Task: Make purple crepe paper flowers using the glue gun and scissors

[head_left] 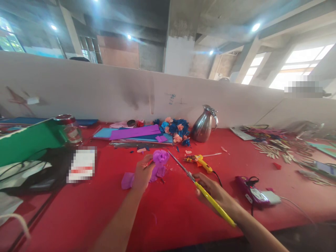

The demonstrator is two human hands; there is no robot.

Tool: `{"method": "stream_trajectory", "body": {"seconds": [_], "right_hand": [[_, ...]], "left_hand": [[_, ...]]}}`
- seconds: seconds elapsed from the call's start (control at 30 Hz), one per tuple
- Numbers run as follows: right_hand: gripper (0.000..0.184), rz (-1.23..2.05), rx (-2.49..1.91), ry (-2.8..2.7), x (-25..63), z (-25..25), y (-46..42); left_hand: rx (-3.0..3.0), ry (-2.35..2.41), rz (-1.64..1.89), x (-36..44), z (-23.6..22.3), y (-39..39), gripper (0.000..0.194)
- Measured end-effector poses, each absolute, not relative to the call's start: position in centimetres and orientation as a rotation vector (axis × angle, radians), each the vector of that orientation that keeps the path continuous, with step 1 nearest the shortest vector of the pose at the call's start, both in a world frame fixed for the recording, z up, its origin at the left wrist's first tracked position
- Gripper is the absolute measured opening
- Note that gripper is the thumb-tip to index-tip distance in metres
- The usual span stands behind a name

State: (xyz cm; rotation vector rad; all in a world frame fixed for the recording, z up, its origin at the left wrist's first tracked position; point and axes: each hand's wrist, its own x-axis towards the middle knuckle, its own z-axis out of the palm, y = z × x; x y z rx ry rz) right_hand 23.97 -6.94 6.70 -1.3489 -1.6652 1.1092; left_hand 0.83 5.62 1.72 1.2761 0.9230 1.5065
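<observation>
The left hand [143,172] partly hides the purple paper [127,180]; the wall writing [172,98] seems illegible.

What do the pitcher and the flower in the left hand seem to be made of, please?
The pitcher looks like polished metal, probably stainless steel, given its silvery, mirror-like reflections. The purple flower in the left hand appears to be matte crepe paper or thin fabric, judging by its soft, ruffled petals.

Red-covered worktable [168,210] backs onto a whitish partition [110,87]; bright windows [301,64] at right, lit ceiling lamps [256,27], bare concrete column [182,38] behind.
</observation>
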Motion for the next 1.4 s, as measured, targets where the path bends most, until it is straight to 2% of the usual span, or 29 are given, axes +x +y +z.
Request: {"method": "stream_trajectory", "body": {"seconds": [0.57, 0.8, 0.93, 1.13, 1.4], "right_hand": [[0.037, 0.984, -1.468, -1.799, 24.4, 5.0, -5.8], [0.039, 0.938, -1.563, -1.750, 24.4, 4.5, -5.4], [0.034, 0.727, -1.677, -1.835, 24.7, 4.0, -5.1], [0.031, 0.344, -2.074, -2.032, 24.6, 2.4, -4.4], [0.026, 0.078, -2.124, -2.155, 24.0, 1.4, -2.4]], "left_hand": [[1.296, 0.958, 1.487, 0.9, 1.9, 5.5, 0.018], [1.315, 0.927, 1.488, 0.9, 1.7, 5.6, 0.022], [1.243, 0.946, 1.517, 0.9, 1.8, 5.6, 0.021], [1.100, 0.920, 1.594, 1.0, 1.9, 5.6, 0.016], [0.697, 0.870, 1.622, 1.4, 1.8, 6.0, 0.025]]}}
